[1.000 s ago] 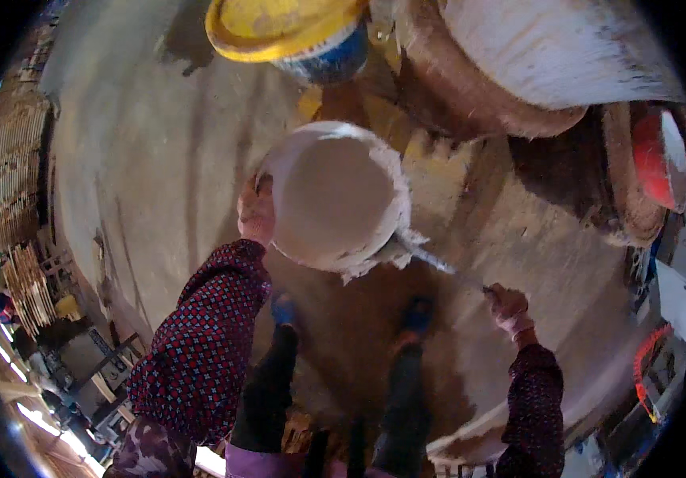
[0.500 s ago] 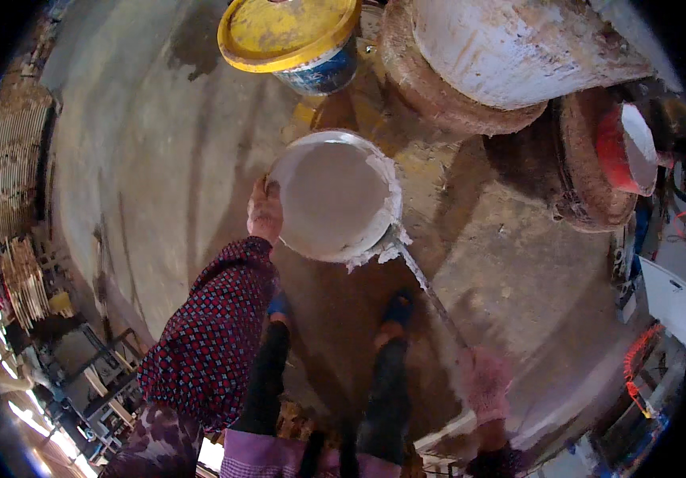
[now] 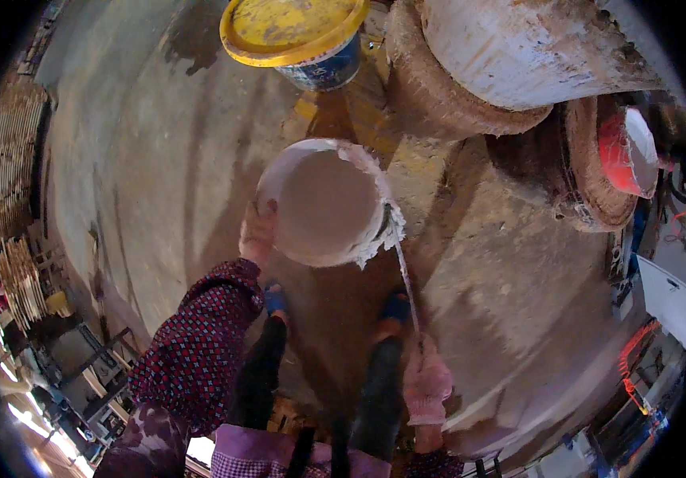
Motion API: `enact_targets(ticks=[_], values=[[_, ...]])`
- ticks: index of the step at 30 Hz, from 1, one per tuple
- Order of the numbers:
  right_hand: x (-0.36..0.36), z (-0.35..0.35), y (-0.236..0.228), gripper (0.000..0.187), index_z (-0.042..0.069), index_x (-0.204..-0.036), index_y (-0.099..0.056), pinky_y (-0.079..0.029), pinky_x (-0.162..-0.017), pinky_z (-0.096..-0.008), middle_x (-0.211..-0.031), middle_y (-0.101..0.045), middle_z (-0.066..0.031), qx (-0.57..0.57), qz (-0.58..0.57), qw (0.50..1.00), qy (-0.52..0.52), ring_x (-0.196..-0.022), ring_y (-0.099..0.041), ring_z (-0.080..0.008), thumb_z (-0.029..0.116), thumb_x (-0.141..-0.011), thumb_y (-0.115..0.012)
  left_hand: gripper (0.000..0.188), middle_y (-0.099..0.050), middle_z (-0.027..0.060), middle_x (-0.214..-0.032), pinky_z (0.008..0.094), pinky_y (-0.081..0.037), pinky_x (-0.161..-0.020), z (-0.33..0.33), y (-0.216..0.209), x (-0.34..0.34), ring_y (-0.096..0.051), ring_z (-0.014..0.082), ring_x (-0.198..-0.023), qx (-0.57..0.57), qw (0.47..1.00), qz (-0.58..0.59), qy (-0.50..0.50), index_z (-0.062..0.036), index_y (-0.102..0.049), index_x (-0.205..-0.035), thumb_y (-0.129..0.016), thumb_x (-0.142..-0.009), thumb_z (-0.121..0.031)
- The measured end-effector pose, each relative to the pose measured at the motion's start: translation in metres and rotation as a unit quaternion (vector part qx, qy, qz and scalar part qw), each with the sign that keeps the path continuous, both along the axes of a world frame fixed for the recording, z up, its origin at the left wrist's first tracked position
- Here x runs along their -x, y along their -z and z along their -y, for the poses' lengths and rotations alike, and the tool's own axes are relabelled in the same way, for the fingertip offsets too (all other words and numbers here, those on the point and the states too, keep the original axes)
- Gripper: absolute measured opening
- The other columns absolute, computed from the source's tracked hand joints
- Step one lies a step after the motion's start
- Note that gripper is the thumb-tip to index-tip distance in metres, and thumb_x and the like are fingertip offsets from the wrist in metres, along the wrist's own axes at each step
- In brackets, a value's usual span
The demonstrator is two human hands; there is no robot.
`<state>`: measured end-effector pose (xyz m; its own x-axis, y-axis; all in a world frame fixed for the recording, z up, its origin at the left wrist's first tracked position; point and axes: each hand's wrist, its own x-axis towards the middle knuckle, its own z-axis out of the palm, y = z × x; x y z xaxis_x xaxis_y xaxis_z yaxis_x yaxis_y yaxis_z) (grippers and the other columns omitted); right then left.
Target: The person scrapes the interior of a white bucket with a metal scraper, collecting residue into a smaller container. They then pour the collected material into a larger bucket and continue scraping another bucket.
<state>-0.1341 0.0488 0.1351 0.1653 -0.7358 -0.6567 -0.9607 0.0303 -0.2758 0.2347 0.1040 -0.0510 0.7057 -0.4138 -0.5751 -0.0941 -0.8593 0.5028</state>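
Note:
In front of me is a round white bucket (image 3: 269,182) with smooth grey-brown liquid in it and a ragged, caked white crust along its right rim. My bare left hand (image 3: 258,231) grips the bucket's left edge. A pink glove covers my right hand (image 3: 426,382), which is closed around the lower end of a long thin stick (image 3: 406,283). White paste coats this stick, and its far end meets the crusted rim at the bucket's lower right. Whether the bucket rests on the floor or hangs above it, I cannot tell.
A blue bucket with a yellow lid (image 3: 299,32) stands beyond. At far right are a large whitish crusted vessel (image 3: 510,56) and a red-and-white container (image 3: 628,151). An orange coiled hose (image 3: 628,366) lies right; stacked corrugated sheets (image 3: 8,167) lie left.
My right hand has moved left with the stick, which now stands steeper against the rim. The bucket and my left hand have shifted slightly left and nearer.

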Motion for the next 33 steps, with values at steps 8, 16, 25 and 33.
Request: enact_targets(ticks=[8, 16, 25, 33], values=[[-0.018, -0.040, -0.005, 0.052, 0.006, -0.139, -0.045, -0.050, -0.063, -0.0471, -0.087, -0.064, -0.0240, -0.003, 0.134, 0.991, 0.028, -0.072, -0.064, -0.0400, 0.014, -0.088, -0.053, 0.061, -0.049, 0.0202, -0.137, 0.0375, -0.035, -0.107, 0.102, 0.020, -0.079, -0.049, 0.0330, -0.125, 0.170, 0.945, 0.032, 0.278, -0.0046, -0.038, -0.142, -0.047, -0.095, -0.043], [-0.032, -0.051, -0.007, 0.048, 0.003, -0.131, -0.053, -0.048, -0.057, -0.0448, -0.078, -0.061, -0.0222, 0.029, 0.082, 0.996, 0.017, -0.065, -0.060, -0.0384, 0.006, -0.084, -0.056, 0.043, -0.063, 0.0104, -0.111, 0.0448, -0.055, -0.073, 0.172, 0.015, -0.045, -0.063, 0.0318, -0.099, -0.059, 0.746, 0.309, 0.588, -0.0152, -0.045, -0.136, -0.047, -0.094, -0.028], [-0.043, -0.021, 0.048, 0.037, 0.004, -0.122, -0.061, -0.049, -0.054, -0.0393, -0.081, -0.064, -0.0161, 0.182, 0.126, 0.975, -0.010, -0.064, -0.061, -0.0332, 0.008, -0.085, -0.060, 0.035, -0.063, 0.0149, -0.109, 0.0455, -0.054, -0.074, 0.162, 0.023, -0.043, -0.062, 0.0360, -0.099, -0.073, 0.832, 0.266, 0.482, -0.0146, -0.048, -0.128, -0.039, -0.097, -0.028], [-0.034, 0.008, 0.086, 0.029, 0.001, -0.115, -0.064, -0.053, -0.073, -0.0366, -0.106, -0.067, -0.0210, 0.144, 0.181, 0.970, 0.069, -0.085, -0.066, -0.0311, 0.013, -0.089, -0.059, 0.035, -0.062, 0.0221, -0.106, 0.0475, -0.050, -0.081, 0.156, -0.001, -0.010, -0.060, 0.0397, -0.100, -0.101, 0.913, 0.187, 0.348, -0.0069, -0.048, -0.127, -0.034, -0.099, -0.022]])
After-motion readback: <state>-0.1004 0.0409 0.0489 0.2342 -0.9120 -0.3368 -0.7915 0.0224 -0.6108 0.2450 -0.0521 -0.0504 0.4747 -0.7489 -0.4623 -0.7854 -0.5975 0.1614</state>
